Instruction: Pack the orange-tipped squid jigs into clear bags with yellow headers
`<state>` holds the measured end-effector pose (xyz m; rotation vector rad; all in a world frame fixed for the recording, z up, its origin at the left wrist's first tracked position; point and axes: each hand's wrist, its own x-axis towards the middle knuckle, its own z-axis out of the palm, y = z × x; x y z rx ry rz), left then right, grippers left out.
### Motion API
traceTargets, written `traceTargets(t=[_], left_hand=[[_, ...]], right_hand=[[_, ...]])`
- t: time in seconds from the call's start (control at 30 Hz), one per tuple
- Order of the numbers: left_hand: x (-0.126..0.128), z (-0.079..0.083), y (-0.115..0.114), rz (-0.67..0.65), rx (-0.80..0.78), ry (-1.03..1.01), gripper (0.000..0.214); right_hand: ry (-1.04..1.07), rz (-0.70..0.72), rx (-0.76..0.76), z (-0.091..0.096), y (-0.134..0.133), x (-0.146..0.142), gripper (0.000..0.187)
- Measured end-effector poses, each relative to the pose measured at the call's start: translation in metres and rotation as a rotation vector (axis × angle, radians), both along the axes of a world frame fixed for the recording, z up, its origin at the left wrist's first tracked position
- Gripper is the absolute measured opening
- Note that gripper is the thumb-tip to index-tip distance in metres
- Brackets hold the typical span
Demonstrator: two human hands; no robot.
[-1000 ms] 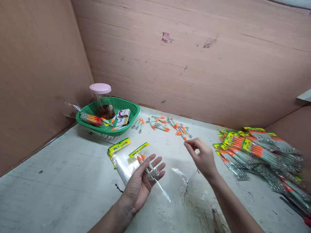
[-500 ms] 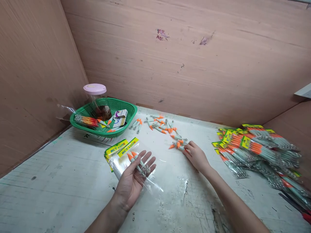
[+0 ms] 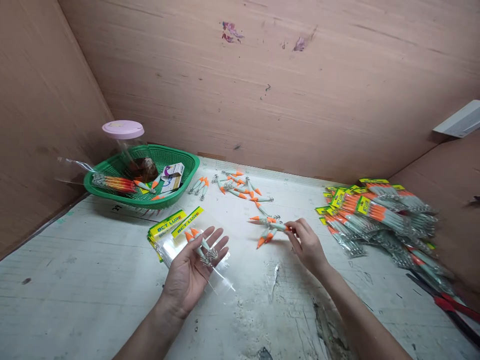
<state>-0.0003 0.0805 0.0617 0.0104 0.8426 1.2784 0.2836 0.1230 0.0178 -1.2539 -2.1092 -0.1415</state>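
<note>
In my left hand (image 3: pixel 189 272), palm up with its fingers spread, two squid-jig fishing lures (image 3: pixel 200 245) are held under the thumb. They have pale green bodies, orange tips and wire hook crowns. Below and behind this hand lies a stack of clear plastic bags (image 3: pixel 165 246) with yellow-green "BCT LURE" headers (image 3: pixel 186 222). My right hand (image 3: pixel 308 245) pinches a lure (image 3: pixel 278 226) by its orange end, over several others (image 3: pixel 264 236) on the white tabletop. More loose lures (image 3: pixel 240 187) lie scattered farther back.
A green basket (image 3: pixel 150 200) at the left holds a pink-lidded container (image 3: pixel 123 130), a small box (image 3: pixel 172 177) and bagged lures (image 3: pixel 114 183). Packed lure bags (image 3: pixel 375 220) are heaped at the right, near red-handled pliers (image 3: pixel 450 302). Wooden panels (image 3: pixel 262 125) enclose the table (image 3: pixel 93 280).
My right hand has closed on a lure and turned it, and the lures beneath have shifted apart. The two lures stay in my left hand. The view has swung slightly right.
</note>
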Motion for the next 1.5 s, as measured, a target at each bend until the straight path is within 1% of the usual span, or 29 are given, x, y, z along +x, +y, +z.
traceTargets(t=[0.07, 0.13, 0.23, 0.3, 0.37, 0.43, 0.5, 0.6, 0.73, 0.83, 0.9, 0.93, 1.0, 1.07, 1.17, 1.2, 1.27, 1.33, 1.4, 1.5], left_hand=[[-0.001, 0.000, 0.001, 0.012, 0.000, 0.008, 0.024], [-0.001, 0.000, 0.001, 0.018, -0.002, 0.013, 0.024], [-0.001, -0.001, 0.002, 0.021, -0.008, 0.020, 0.024], [-0.001, -0.001, 0.002, 0.030, -0.008, 0.026, 0.023], [-0.001, -0.001, 0.002, 0.034, -0.004, 0.024, 0.023], [-0.001, -0.001, 0.002, 0.031, 0.000, 0.022, 0.024], [-0.001, -0.001, 0.002, 0.025, 0.000, 0.023, 0.023], [0.000, -0.001, 0.001, 0.016, -0.001, 0.029, 0.023], [0.002, -0.001, 0.000, -0.002, -0.007, 0.035, 0.022], [0.003, -0.002, 0.000, -0.018, -0.003, 0.044, 0.022], [0.004, -0.003, 0.000, -0.024, -0.005, 0.050, 0.022], [0.004, -0.004, -0.001, -0.026, -0.008, 0.052, 0.022], [0.004, -0.005, -0.001, -0.030, -0.012, 0.053, 0.023], [0.005, -0.006, -0.001, -0.039, -0.005, 0.052, 0.023], [0.006, -0.008, -0.002, -0.052, 0.004, 0.048, 0.023], [0.006, -0.008, -0.003, -0.056, 0.004, 0.046, 0.023], [0.007, -0.009, -0.003, -0.065, 0.001, 0.043, 0.023], [0.007, -0.010, -0.004, -0.071, -0.002, 0.039, 0.023], [0.007, -0.010, -0.004, -0.076, -0.003, 0.036, 0.023], [0.007, -0.009, -0.004, -0.078, -0.001, 0.032, 0.023]], right_hand=[[0.012, -0.041, 0.021, 0.011, 0.005, 0.003, 0.015], [-0.005, -0.043, 0.018, 0.020, 0.005, 0.005, 0.015], [-0.065, 0.042, -0.025, 0.026, -0.006, 0.003, 0.015], [-0.119, 0.135, -0.077, 0.022, -0.019, -0.001, 0.015], [-0.169, 0.212, -0.130, 0.013, -0.033, -0.006, 0.017], [-0.188, 0.236, -0.167, 0.002, -0.045, -0.010, 0.019], [-0.170, 0.209, -0.187, -0.005, -0.056, -0.012, 0.022], [-0.107, 0.127, -0.213, -0.006, -0.075, -0.018, 0.024], [-0.009, 0.027, -0.300, -0.004, -0.101, -0.043, 0.016], [-0.030, -0.058, -0.291, -0.009, -0.108, -0.065, 0.027], [-0.033, -0.092, -0.270, -0.011, -0.109, -0.073, 0.020], [0.009, -0.095, -0.287, -0.011, -0.110, -0.074, 0.017], [0.185, -0.084, -0.381, -0.009, -0.114, -0.070, 0.014], [0.446, -0.075, -0.520, -0.004, -0.122, -0.062, 0.017], [0.892, -0.087, -0.724, 0.004, -0.135, -0.050, 0.023], [1.028, -0.070, -0.777, 0.006, -0.138, -0.049, 0.024], [1.247, 0.010, -0.851, 0.009, -0.141, -0.048, 0.025], [1.405, 0.110, -0.885, 0.011, -0.142, -0.049, 0.029], [1.517, 0.178, -0.908, 0.013, -0.141, -0.051, 0.029], [1.591, 0.245, -0.937, 0.014, -0.140, -0.053, 0.028]])
